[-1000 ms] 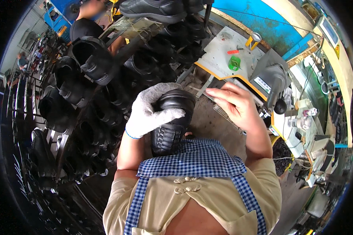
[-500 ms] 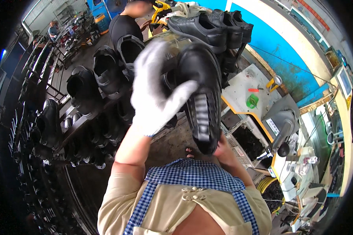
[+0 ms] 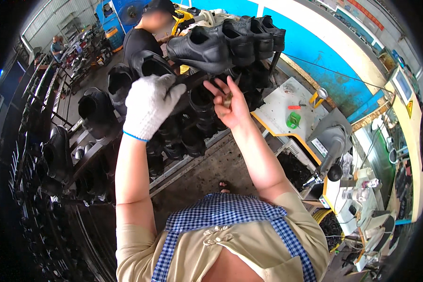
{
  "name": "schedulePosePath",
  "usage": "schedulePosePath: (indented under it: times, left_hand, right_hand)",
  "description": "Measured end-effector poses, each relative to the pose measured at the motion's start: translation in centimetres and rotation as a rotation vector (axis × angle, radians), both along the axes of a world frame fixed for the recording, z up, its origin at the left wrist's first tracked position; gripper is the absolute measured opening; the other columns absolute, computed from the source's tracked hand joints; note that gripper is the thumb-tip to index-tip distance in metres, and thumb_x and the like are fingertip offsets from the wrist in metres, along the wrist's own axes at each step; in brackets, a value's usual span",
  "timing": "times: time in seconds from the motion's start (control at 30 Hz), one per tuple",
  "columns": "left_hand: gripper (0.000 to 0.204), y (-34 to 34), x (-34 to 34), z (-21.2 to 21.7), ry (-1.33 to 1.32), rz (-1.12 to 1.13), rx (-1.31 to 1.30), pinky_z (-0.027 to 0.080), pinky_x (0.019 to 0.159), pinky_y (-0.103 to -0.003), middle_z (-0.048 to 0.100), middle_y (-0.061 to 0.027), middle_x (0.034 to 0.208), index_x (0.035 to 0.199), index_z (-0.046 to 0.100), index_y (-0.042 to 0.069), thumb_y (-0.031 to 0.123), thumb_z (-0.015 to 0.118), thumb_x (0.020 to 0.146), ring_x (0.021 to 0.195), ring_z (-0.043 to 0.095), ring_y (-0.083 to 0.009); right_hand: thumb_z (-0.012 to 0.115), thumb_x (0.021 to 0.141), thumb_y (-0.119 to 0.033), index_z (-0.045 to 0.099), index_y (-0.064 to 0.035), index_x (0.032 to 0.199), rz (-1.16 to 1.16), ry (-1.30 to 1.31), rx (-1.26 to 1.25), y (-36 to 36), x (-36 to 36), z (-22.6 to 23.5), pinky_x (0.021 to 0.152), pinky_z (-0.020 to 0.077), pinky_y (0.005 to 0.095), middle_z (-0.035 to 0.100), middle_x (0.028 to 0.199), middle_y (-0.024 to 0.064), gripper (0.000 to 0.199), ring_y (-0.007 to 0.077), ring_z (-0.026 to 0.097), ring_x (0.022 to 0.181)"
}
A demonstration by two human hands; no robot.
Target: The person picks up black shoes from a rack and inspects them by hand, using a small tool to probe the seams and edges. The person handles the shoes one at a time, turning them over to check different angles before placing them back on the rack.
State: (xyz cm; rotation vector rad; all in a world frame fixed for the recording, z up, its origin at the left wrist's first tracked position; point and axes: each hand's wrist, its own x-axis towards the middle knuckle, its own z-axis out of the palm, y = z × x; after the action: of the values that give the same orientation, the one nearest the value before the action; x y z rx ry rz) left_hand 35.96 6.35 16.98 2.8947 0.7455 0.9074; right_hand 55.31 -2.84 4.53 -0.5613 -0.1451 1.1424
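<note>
My left hand, in a white knit glove, is raised to the shoe rack. Its fingertips reach the dark bar just under a black lace-up shoe on the top tier. The back of the glove faces me and hides its grip. My bare right hand is held up beside it, just below that shoe. Its fingers are spread, and a small brownish thing that I cannot make out shows at the palm. More black shoes stand in a row to the right of the first one.
The tiered metal rack runs down the left, full of black shoes and boots. Another person in black stands behind the rack. On the right are a white worktable with a green tape dispenser, a grey machine and cluttered benches.
Both hands lifted a black shoe from chest height up to the rack. The shoe now sits on the top tier and my right hand has come off it.
</note>
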Motion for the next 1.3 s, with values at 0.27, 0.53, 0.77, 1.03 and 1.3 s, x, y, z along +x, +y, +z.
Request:
schedulePosePath:
  times: [0.27,0.53,0.77,1.03,1.3]
  left_hand:
    - [0.033,-9.5,-3.2,-1.0,-0.760,-0.594,-1.328,0.049,0.084,-0.026,0.070,-0.0026,0.105,0.122,0.064,-0.005,0.013,0.068,0.095,0.093,0.062,-0.0114]
    - [0.048,-9.9,-1.6,-4.0,-0.487,-0.803,-1.796,0.051,0.090,-0.028,0.069,-0.0086,0.113,0.131,0.058,-0.006,0.025,0.065,0.096,0.100,0.064,-0.0138]
    - [0.031,-11.6,-0.4,-7.1,-0.452,-0.764,-1.111,0.052,0.086,-0.032,0.070,-0.0088,0.107,0.126,0.063,-0.001,0.014,0.061,0.099,0.095,0.065,-0.0169]
    - [0.029,-11.8,0.0,-8.5,-0.345,-0.655,-0.810,0.051,0.090,-0.032,0.070,-0.0115,0.111,0.123,0.064,0.000,0.012,0.065,0.097,0.099,0.065,-0.0181]
    - [0.022,-12.1,-0.2,-9.5,-0.487,-0.584,-1.001,0.053,0.080,-0.033,0.070,-0.0142,0.094,0.111,0.069,0.000,0.017,0.066,0.096,0.084,0.067,-0.0237]
  right_hand:
    - [0.088,0.075,-0.011,0.017,-0.0026,0.158,-0.338,-1.105,0.413,-9.3,-6.5,-0.9,0.054,0.0431,0.0184,0.058,0.133,0.0092,0.110,0.0023,0.056,0.073]
    - [0.091,0.074,-0.020,0.050,-0.0026,0.143,-0.490,-1.328,0.126,-15.6,-5.6,1.8,0.051,0.0301,0.0193,0.055,0.075,-0.0056,0.082,0.0004,0.039,0.058]
    - [0.082,0.074,-0.005,0.074,-0.0090,0.108,-0.733,-2.144,-0.134,-18.1,-6.3,8.0,0.049,0.0472,0.0303,0.060,0.081,0.0022,0.035,0.0156,0.059,0.058]
    - [0.067,0.078,-0.010,0.064,-0.0014,0.093,-0.639,-2.743,-0.424,-18.2,-7.6,8.1,0.046,0.0479,0.0269,0.051,0.083,0.0036,0.018,0.0129,0.057,0.062]
    - [0.075,0.076,-0.015,0.057,-0.0087,0.084,-0.756,-2.579,-0.605,-17.5,-5.5,8.0,0.051,0.0534,0.0325,0.053,0.082,0.0052,0.020,0.0189,0.063,0.058]
